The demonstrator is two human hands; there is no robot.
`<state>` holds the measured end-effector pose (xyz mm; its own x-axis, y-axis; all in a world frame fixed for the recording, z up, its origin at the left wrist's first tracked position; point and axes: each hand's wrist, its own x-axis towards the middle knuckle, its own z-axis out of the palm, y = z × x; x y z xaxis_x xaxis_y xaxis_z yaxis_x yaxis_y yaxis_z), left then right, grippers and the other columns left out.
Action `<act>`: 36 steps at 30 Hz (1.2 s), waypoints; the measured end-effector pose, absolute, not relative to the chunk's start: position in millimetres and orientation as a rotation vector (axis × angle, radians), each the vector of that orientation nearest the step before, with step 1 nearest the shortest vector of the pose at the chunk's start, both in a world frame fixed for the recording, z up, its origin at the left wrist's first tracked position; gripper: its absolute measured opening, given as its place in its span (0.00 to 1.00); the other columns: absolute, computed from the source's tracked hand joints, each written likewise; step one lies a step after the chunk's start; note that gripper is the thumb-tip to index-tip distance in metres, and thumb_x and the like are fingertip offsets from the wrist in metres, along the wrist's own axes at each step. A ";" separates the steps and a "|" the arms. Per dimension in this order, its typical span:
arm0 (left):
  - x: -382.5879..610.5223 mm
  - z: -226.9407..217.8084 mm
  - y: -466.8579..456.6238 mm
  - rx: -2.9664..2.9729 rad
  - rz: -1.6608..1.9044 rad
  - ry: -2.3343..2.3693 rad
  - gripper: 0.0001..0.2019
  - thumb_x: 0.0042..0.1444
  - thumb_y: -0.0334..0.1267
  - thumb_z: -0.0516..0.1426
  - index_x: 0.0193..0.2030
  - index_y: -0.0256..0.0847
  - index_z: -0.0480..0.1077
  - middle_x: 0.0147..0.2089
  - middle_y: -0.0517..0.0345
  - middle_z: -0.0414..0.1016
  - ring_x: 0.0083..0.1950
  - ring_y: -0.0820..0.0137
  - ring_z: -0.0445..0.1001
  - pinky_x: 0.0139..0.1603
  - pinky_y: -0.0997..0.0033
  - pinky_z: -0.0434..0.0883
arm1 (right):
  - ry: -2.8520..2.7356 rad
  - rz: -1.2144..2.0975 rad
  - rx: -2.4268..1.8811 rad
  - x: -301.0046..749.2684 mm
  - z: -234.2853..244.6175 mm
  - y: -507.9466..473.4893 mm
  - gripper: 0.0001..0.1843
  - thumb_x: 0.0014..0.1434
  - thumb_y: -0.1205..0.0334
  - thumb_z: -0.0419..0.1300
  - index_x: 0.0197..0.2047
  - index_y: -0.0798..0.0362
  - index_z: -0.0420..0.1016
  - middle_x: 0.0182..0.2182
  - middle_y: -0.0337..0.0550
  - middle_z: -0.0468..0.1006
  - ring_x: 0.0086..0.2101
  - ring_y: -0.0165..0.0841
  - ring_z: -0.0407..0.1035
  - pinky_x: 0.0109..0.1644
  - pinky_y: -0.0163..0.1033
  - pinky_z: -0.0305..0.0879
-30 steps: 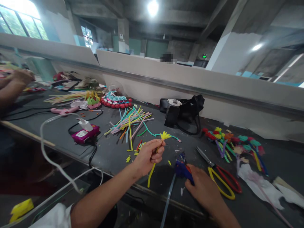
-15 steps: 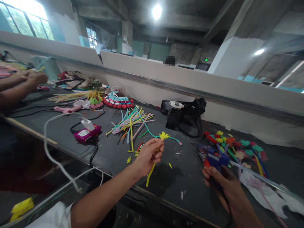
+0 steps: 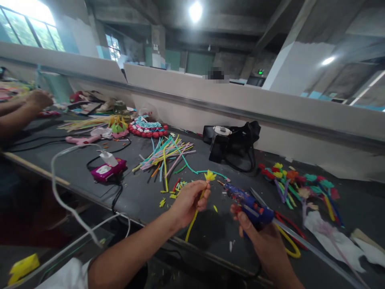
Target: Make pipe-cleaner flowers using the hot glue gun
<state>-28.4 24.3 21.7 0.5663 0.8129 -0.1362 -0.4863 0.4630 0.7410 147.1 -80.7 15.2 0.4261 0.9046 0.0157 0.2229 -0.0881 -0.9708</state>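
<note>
My left hand (image 3: 189,202) is closed around a yellow pipe-cleaner flower (image 3: 209,176), its frayed head upright and its stem hanging down toward the table edge. My right hand (image 3: 259,237) grips a blue glue gun (image 3: 246,202), held above the table with its nozzle pointing left, a short gap from the flower head. A clear glue stick trails from the gun's rear to the lower right. Red and yellow handled scissors (image 3: 285,237) lie on the dark table (image 3: 75,168) just behind the gun.
A fan of coloured pipe cleaners (image 3: 167,154) lies ahead, finished flowers (image 3: 296,184) at right, a black bag (image 3: 234,140) behind. A pink power strip (image 3: 106,169) with cables sits at left. Another person's arms (image 3: 21,110) work at the far left.
My right hand picked the blue glue gun up off the table, swung it right, then brought it back left with the nozzle near the yellow flower. My left hand barely moved.
</note>
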 end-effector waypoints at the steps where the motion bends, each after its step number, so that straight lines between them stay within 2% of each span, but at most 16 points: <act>1: -27.6 22.2 23.2 0.724 0.855 0.524 0.09 0.53 0.40 0.60 0.33 0.37 0.68 0.23 0.66 0.63 0.17 0.83 0.52 0.17 0.78 0.47 | -1.009 0.768 -1.595 144.2 14.3 -80.9 0.24 0.48 0.40 0.66 0.37 0.52 0.82 0.35 0.50 0.84 0.31 0.39 0.76 0.30 0.38 0.72; 3: -25.9 23.1 20.9 0.750 0.888 0.532 0.09 0.53 0.40 0.60 0.33 0.37 0.68 0.23 0.65 0.63 0.17 0.82 0.52 0.17 0.78 0.48 | -0.974 0.745 -1.584 138.2 11.8 -82.3 0.25 0.48 0.39 0.65 0.37 0.53 0.81 0.34 0.50 0.84 0.32 0.39 0.77 0.30 0.37 0.72; 8: -22.8 22.9 16.9 0.778 0.931 0.569 0.09 0.52 0.40 0.61 0.32 0.37 0.68 0.23 0.64 0.64 0.17 0.82 0.53 0.18 0.78 0.48 | -0.936 0.740 -1.589 132.3 4.8 -85.0 0.26 0.45 0.39 0.67 0.37 0.52 0.79 0.33 0.47 0.84 0.34 0.40 0.78 0.37 0.40 0.75; 12: -22.0 21.8 16.3 0.781 0.938 0.575 0.10 0.51 0.41 0.62 0.32 0.37 0.68 0.22 0.65 0.64 0.17 0.82 0.53 0.18 0.77 0.47 | -0.952 0.715 -1.627 137.9 1.6 -83.4 0.27 0.44 0.38 0.67 0.39 0.52 0.79 0.34 0.47 0.84 0.30 0.39 0.77 0.35 0.41 0.75; 16: -21.2 21.9 15.6 0.783 0.939 0.571 0.10 0.51 0.42 0.62 0.31 0.37 0.68 0.22 0.65 0.64 0.17 0.82 0.53 0.18 0.77 0.46 | -1.015 0.725 -1.707 144.3 0.8 -82.5 0.27 0.43 0.38 0.67 0.37 0.51 0.80 0.27 0.44 0.82 0.26 0.38 0.74 0.33 0.40 0.74; 21: -20.2 21.2 14.4 0.786 0.933 0.562 0.10 0.52 0.41 0.62 0.32 0.37 0.68 0.22 0.65 0.64 0.17 0.82 0.53 0.18 0.78 0.46 | -1.009 0.656 -1.715 140.3 0.7 -83.5 0.27 0.43 0.38 0.66 0.37 0.51 0.79 0.20 0.40 0.76 0.25 0.37 0.72 0.32 0.39 0.73; 24: -20.1 20.3 14.4 0.786 0.926 0.553 0.10 0.52 0.41 0.62 0.32 0.37 0.68 0.22 0.65 0.64 0.18 0.82 0.53 0.18 0.77 0.46 | -0.978 0.620 -1.701 136.0 -1.6 -83.2 0.27 0.42 0.36 0.66 0.36 0.51 0.78 0.19 0.39 0.74 0.25 0.38 0.72 0.30 0.39 0.71; 30: -20.2 20.5 14.5 0.780 0.918 0.563 0.10 0.51 0.41 0.62 0.31 0.38 0.67 0.22 0.65 0.64 0.18 0.82 0.53 0.18 0.78 0.47 | -0.995 0.586 -1.709 135.2 -3.2 -82.8 0.26 0.45 0.36 0.65 0.35 0.51 0.78 0.17 0.37 0.72 0.25 0.37 0.71 0.31 0.39 0.70; 36: -20.5 21.7 13.6 0.781 0.913 0.568 0.10 0.51 0.41 0.62 0.31 0.38 0.68 0.23 0.65 0.64 0.18 0.82 0.53 0.18 0.77 0.46 | -1.069 0.580 -1.676 135.4 2.2 -83.2 0.20 0.47 0.39 0.64 0.28 0.49 0.77 0.15 0.37 0.71 0.24 0.37 0.71 0.27 0.38 0.68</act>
<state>-20.5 13.6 21.7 0.5021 0.8581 -0.1080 -0.4756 0.3783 0.7941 135.4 -83.2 2.2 0.4894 0.8642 0.1173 0.3724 -0.0854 -0.9241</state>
